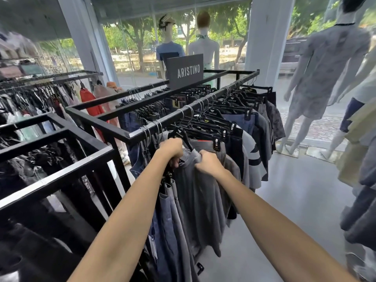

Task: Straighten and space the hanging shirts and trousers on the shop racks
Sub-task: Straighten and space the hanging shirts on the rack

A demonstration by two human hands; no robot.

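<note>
- The left hand (171, 148) is in the middle of the frame, just under the front corner of the black rack (130, 137). Its grip is clenched on the left top corner of a grey garment (195, 190).
- The right hand (207, 161) is just beside it, a little lower and to the right. Its grip is grasping a bunch of cloth at the top of the same grey garment.
- The grey garment hangs down from the two hands to the lower middle of the frame. Whether it is a shirt or trousers I cannot tell.
- A black hanger (180, 133) with white letters hangs on the rail just above the left hand.
- More clothes (254, 127), grey, blue and dark, hang close together on black hangers along the right rail, going up to the upper right of the rack.
- Other dark trousers (130, 119) hang on the rack's left rail.
- A dark sign (186, 71) with the word ARISTINO stands on the far end of the rack.
- A second black rack (61, 174) with dark clothes fills the lower left of the frame.
- Two mannequins (169, 51) stand behind the sign at the window, and another mannequin (325, 78) in grey patterned clothes stands on the right.
- The floor (295, 190) is grey.
</note>
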